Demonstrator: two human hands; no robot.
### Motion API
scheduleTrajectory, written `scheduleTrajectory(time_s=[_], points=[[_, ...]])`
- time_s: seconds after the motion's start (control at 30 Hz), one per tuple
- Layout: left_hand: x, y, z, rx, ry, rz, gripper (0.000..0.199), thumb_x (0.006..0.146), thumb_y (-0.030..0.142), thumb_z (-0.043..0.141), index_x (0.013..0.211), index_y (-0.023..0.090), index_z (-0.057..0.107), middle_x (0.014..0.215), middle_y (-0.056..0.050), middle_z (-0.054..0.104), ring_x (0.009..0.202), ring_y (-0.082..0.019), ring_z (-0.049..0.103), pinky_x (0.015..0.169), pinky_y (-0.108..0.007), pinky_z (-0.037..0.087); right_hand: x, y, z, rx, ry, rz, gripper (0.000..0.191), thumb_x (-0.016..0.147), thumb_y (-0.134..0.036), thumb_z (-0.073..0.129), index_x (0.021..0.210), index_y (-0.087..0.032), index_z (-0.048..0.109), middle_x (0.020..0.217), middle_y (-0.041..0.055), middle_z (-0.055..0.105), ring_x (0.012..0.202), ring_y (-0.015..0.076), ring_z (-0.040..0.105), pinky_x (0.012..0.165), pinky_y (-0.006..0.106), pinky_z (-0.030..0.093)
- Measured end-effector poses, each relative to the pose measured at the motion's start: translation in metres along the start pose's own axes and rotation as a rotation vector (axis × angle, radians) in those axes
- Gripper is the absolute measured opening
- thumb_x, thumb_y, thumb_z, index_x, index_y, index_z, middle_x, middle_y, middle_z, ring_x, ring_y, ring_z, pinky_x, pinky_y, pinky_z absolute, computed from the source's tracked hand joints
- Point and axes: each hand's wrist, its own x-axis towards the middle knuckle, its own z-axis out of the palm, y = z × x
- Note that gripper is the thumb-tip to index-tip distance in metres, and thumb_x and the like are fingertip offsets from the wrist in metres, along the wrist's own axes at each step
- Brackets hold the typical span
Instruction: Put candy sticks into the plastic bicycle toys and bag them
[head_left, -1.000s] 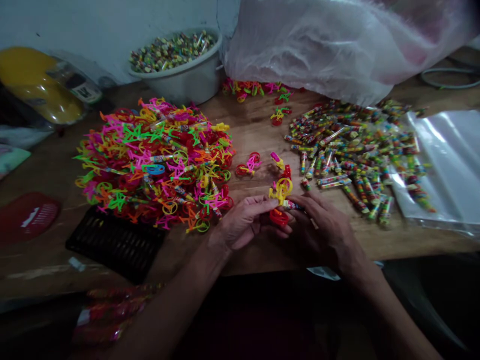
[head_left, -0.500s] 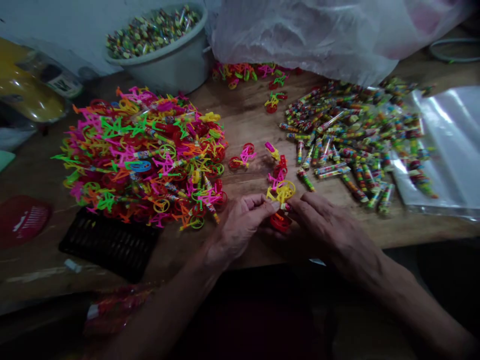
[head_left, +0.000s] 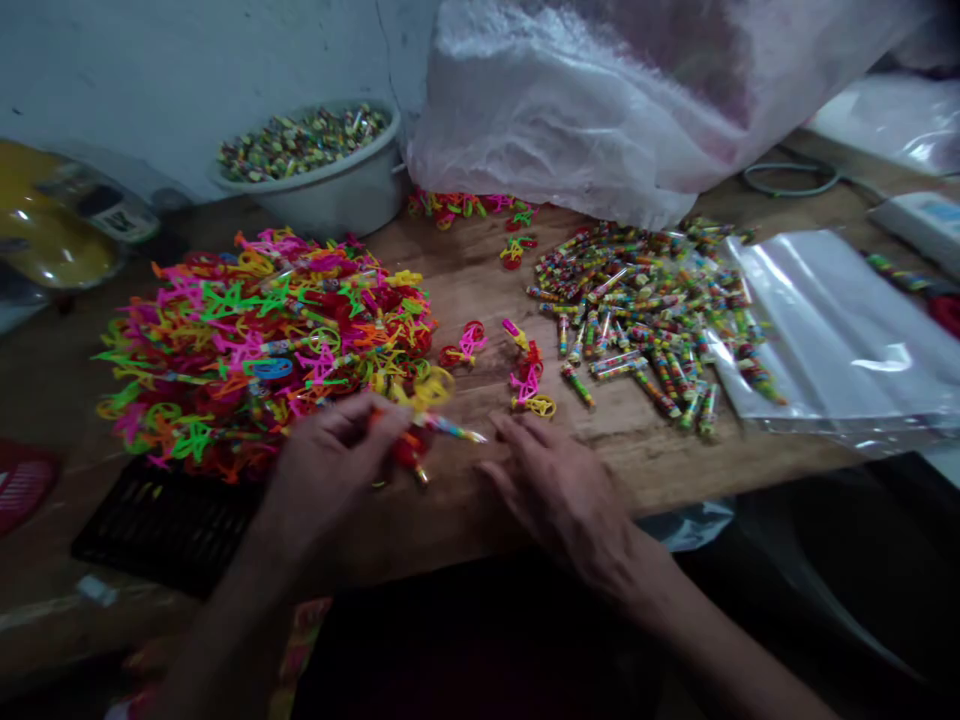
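Note:
My left hand [head_left: 337,450] is closed on a small plastic toy bicycle [head_left: 429,390] with yellow and red parts. A wrapped tube of coloured candy [head_left: 456,431] sticks out of the toy to the right. My right hand [head_left: 559,480] is apart from it, over the table's front, fingers stretched and thumb spread, holding nothing visible. Left of my left hand rises a big heap of bright toy bicycles [head_left: 262,350], some with candy tubes. A few loose toy bicycle pieces [head_left: 529,375] lie beyond my hands. Many candy tubes [head_left: 637,310] are spread at the right.
A grey tub [head_left: 337,195] full of wrapped candy stands at the back beside a large translucent plastic bag [head_left: 555,120]. Clear plastic bags [head_left: 847,330] lie at the right. At the left are a black slotted tray [head_left: 161,530], a red object [head_left: 26,485] and a yellow bottle [head_left: 49,220].
My left hand has moved left towards the heap with the toy bicycle and its candy tube. My right hand has come away from the toy. The view has shifted to the right.

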Motion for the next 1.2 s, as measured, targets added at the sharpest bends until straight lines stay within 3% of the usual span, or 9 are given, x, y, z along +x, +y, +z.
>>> scheduleTrajectory(time_s=[0.13, 0.2, 0.27, 0.37, 0.47, 0.63, 0.77, 0.97, 1.2], points=[[0.014, 0.004, -0.047, 0.598, 0.457, 0.166, 0.031, 0.081, 0.046, 0.058, 0.101, 0.024, 0.063, 0.084, -0.001, 0.065, 0.080, -0.022, 0.063, 0.061, -0.031, 0.044, -0.001, 0.036, -0.011, -0.213, 0.155, 0.184, 0.026, 0.092, -0.028, 0.045, 0.111, -0.017, 0.059, 0.095, 0.0075, 0.062, 0.074, 0.0163, 0.058, 0.064, 0.028, 0.048], [0.020, 0.004, -0.044, 0.740, 0.626, 0.320, 0.039, 0.082, 0.040, 0.058, 0.118, 0.024, 0.055, 0.113, -0.006, 0.061, 0.111, -0.031, 0.055, 0.078, -0.039, 0.046, -0.001, 0.053, -0.016, -0.322, 0.203, 0.234, 0.025, 0.091, -0.027, 0.046, 0.110, -0.018, 0.060, 0.096, 0.0086, 0.061, 0.077, 0.0183, 0.058, 0.066, 0.030, 0.047], [0.025, 0.004, -0.023, 0.724, 0.690, 0.484, 0.035, 0.083, 0.031, 0.057, 0.118, 0.022, 0.056, 0.122, -0.008, 0.056, 0.120, -0.029, 0.049, 0.088, -0.040, 0.045, 0.002, 0.062, -0.017, -0.385, 0.174, 0.269, 0.026, 0.090, -0.028, 0.047, 0.110, -0.017, 0.060, 0.099, 0.0103, 0.059, 0.080, 0.0205, 0.057, 0.065, 0.032, 0.046], [0.033, 0.008, 0.023, 0.595, 0.468, 0.582, 0.013, 0.085, 0.022, 0.054, 0.093, 0.019, 0.064, 0.097, -0.005, 0.066, 0.090, -0.019, 0.062, 0.079, -0.030, 0.048, 0.009, 0.064, -0.014, -0.438, 0.111, 0.333, 0.025, 0.090, -0.029, 0.047, 0.106, -0.016, 0.060, 0.099, 0.0110, 0.058, 0.074, 0.0201, 0.055, 0.058, 0.030, 0.041], [0.045, 0.011, 0.060, 0.526, 0.197, 0.488, 0.014, 0.086, 0.022, 0.052, 0.088, 0.018, 0.065, 0.083, -0.003, 0.068, 0.072, -0.015, 0.062, 0.068, -0.025, 0.046, 0.012, 0.065, -0.011, -0.458, 0.104, 0.348, 0.021, 0.091, -0.027, 0.046, 0.101, -0.016, 0.060, 0.097, 0.0108, 0.058, 0.070, 0.0191, 0.053, 0.054, 0.030, 0.037], [0.062, 0.017, 0.084, 0.454, -0.030, 0.376, 0.016, 0.086, 0.026, 0.053, 0.088, 0.019, 0.067, 0.085, -0.004, 0.070, 0.076, -0.016, 0.063, 0.070, -0.025, 0.043, 0.003, 0.072, -0.013, -0.213, 0.215, 0.254, 0.017, 0.090, -0.026, 0.047, 0.103, -0.017, 0.054, 0.091, 0.0085, 0.061, 0.074, 0.0197, 0.058, 0.064, 0.032, 0.045], [0.056, 0.022, 0.092, 0.501, 0.004, 0.402, 0.023, 0.091, 0.034, 0.046, 0.090, 0.018, 0.063, 0.090, -0.005, 0.068, 0.081, -0.018, 0.062, 0.072, -0.028, 0.042, -0.004, 0.074, -0.014, -0.078, 0.381, 0.297, 0.024, 0.088, -0.024, 0.052, 0.111, -0.019, 0.052, 0.091, 0.0059, 0.062, 0.075, 0.0187, 0.060, 0.068, 0.031, 0.048], [0.050, 0.020, 0.115, 0.605, 0.011, 0.367, 0.031, 0.085, 0.047, 0.054, 0.090, 0.017, 0.057, 0.092, -0.008, 0.063, 0.078, -0.021, 0.059, 0.067, -0.030, 0.041, -0.001, 0.075, -0.013, -0.001, 0.301, 0.189, 0.017, 0.086, -0.019, 0.052, 0.102, -0.020, 0.056, 0.094, 0.0072, 0.061, 0.086, 0.0202, 0.060, 0.075, 0.034, 0.049], [0.059, 0.012, 0.120, 0.467, 0.021, 0.327, 0.010, 0.082, 0.025, 0.054, 0.075, 0.018, 0.055, 0.084, -0.003, 0.062, 0.075, -0.016, 0.058, 0.070, -0.027, 0.042, -0.006, 0.071, -0.017, 0.078, 0.277, 0.268, 0.013, 0.086, -0.025, 0.055, 0.098, -0.021, 0.058, 0.086, 0.0047, 0.062, 0.078, 0.0196, 0.060, 0.070, 0.034, 0.048]])
